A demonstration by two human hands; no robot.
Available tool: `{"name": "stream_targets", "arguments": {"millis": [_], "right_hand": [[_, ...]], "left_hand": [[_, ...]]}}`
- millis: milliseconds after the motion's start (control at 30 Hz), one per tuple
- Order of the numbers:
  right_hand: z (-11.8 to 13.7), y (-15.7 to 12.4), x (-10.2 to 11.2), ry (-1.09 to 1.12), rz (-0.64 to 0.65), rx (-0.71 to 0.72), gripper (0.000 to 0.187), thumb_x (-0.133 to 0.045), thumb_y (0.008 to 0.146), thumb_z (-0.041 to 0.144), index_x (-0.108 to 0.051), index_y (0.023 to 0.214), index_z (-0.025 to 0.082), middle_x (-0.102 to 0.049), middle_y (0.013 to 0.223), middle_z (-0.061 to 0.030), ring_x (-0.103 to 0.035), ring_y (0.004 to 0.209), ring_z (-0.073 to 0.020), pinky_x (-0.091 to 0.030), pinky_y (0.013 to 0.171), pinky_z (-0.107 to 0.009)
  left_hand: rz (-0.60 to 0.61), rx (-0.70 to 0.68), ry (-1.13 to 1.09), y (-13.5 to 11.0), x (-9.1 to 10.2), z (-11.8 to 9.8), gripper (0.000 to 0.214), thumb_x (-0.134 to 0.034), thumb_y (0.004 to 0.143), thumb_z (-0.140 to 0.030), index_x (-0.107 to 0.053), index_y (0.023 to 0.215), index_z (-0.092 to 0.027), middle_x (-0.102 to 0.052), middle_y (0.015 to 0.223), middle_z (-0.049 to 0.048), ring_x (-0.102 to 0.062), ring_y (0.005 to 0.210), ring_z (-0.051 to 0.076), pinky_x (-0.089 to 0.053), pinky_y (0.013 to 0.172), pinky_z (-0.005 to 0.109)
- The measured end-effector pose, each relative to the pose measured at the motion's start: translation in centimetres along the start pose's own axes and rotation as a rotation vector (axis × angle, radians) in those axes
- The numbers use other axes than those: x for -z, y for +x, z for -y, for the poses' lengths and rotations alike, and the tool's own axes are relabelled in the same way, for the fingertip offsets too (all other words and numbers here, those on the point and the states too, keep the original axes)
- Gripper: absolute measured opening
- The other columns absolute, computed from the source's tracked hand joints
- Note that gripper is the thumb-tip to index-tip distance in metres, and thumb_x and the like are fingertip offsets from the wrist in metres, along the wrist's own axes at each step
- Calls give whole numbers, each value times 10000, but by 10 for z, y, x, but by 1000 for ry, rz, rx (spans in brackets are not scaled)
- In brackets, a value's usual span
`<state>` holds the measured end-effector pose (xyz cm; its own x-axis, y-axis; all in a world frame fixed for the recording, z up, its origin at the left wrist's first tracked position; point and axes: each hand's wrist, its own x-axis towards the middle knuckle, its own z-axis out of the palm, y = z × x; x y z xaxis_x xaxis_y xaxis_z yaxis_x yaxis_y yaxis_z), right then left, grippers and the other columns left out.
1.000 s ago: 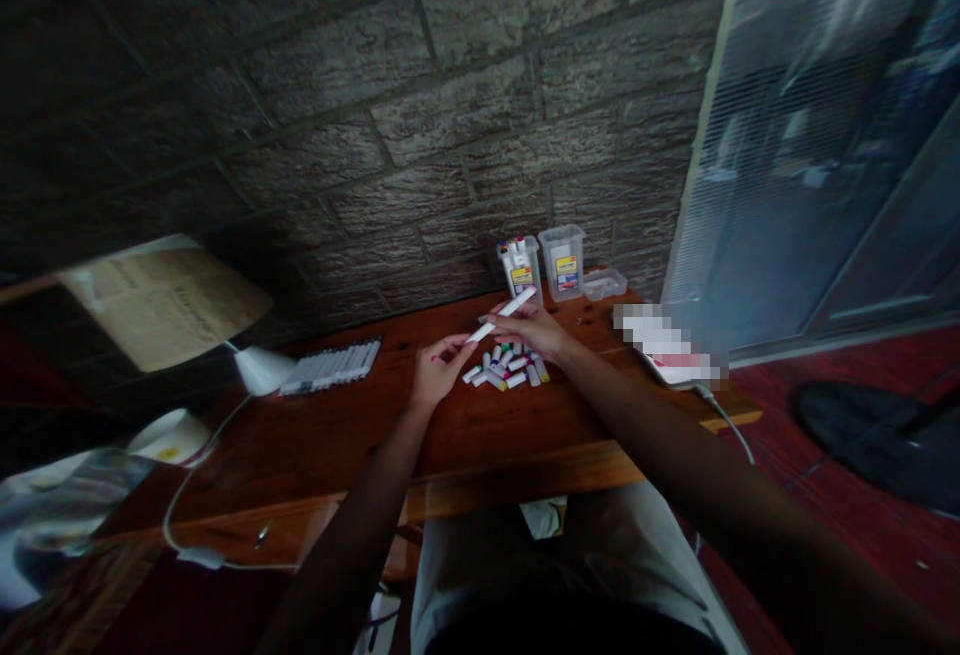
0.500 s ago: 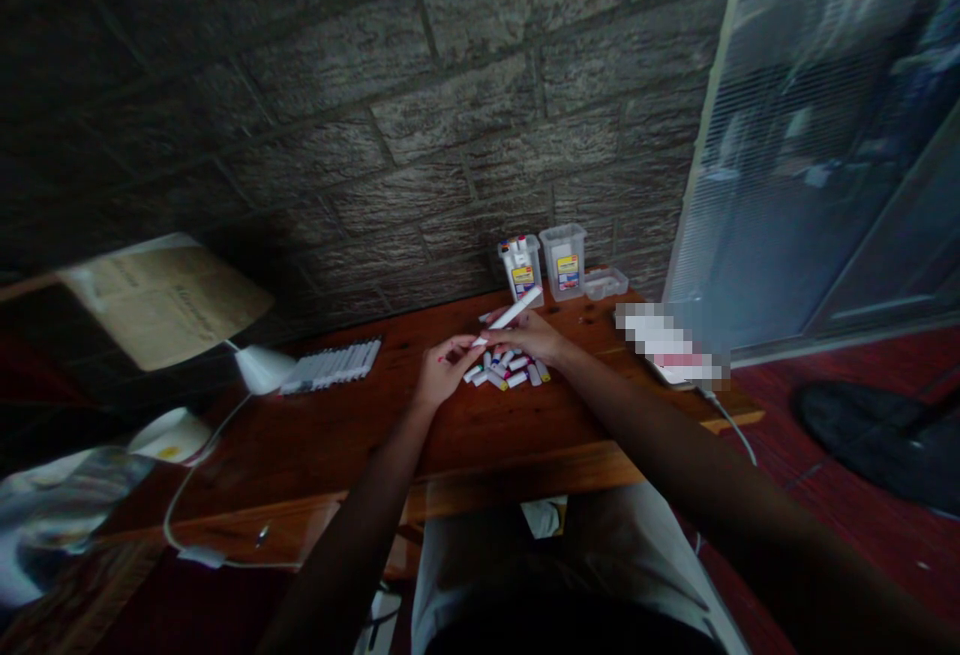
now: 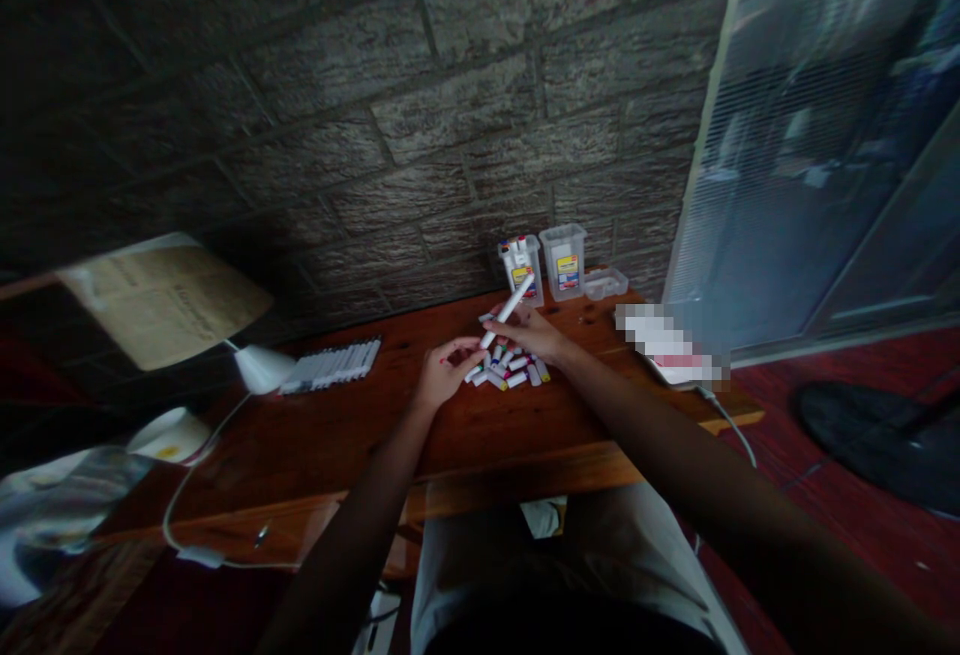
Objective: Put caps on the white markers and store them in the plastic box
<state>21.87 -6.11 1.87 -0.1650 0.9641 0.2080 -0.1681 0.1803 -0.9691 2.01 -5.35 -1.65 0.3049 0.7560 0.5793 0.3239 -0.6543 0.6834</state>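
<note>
Both hands (image 3: 441, 375) pinch a white marker (image 3: 514, 302) (tilted) over loose caps (image 3: 516, 379).

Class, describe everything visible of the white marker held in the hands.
The white marker is a slim, straight, plastic-looking stick; any print is too small to read. It slants in the grip of the right hand, its lower end at the left hand, which appears to touch it, near short white pieces with coloured ends.

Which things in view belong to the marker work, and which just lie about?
Apparently in use:
white marker, held by the right hand, left hand at its lower end
loose caps
row of markers
marker-filled box

Apparently just lying about:
lamp
cable
white container
</note>
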Motion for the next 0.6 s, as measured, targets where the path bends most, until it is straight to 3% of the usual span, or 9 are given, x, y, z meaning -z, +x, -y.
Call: {"name": "stream_targets", "arguments": {"millis": [133, 267, 367, 433, 500, 600], "right_hand": [[0, 0, -1, 42, 8, 1, 469, -832, 646, 350, -554, 988, 189, -632, 653, 46, -580, 513, -87, -444, 434, -175], [-2, 4, 0, 75, -16, -43, 345, -695, 791, 484, -603, 872, 162, -665, 681, -27, -622, 570, -116, -432, 418, -175], [-4, 9, 3, 77, -69, -62, 413, -576, 858, 552, -622, 779, 149, -630, 626, -35, -575, 513, -100, -401, 387, -173], [-7, 11, 5, 51, -113, -31, 380, -622, 830, 528, -601, 770, 154, -573, 566, 0, -510, 449, -79, -378, 368, -171], [-9, 13, 7, 53, -162, 19, 352, -713, 761, 479, -566, 853, 172, -550, 568, 35, -497, 438, -77, -386, 371, -175], [-12, 14, 10, 80, -227, 120, 592, -791, 671, 423, -457, 1117, 222, -570, 644, 62, -546, 478, -101, -436, 396, -193]], "left_hand": [[36, -2, -12, -1, 0, -2, 269, -703, 809, -363, -727, 999, -174, -753, 919, 60, -683, 776, 167, -540, 744, 293], [18, -12, -7, 0, 0, -2, 267, -699, 817, -347, -727, 1021, -178, -757, 952, 68, -703, 825, 184, -548, 794, 312], [-9, -24, 25, 0, 0, 1, 251, -697, 818, -354, -732, 1002, -187, -758, 940, 62, -704, 810, 183, -552, 781, 311], [-11, -27, 32, 0, 0, 2, 245, -702, 814, -357, -733, 994, -194, -758, 937, 57, -703, 796, 179, -554, 762, 303], [-3, -25, 31, 0, 0, 2, 246, -718, 799, -357, -733, 985, -196, -758, 917, 52, -701, 775, 174, -553, 734, 292], [-8, -18, 29, 0, 0, -1, 247, -727, 790, -362, -735, 972, -196, -758, 893, 49, -696, 754, 169, -550, 710, 283]]}}
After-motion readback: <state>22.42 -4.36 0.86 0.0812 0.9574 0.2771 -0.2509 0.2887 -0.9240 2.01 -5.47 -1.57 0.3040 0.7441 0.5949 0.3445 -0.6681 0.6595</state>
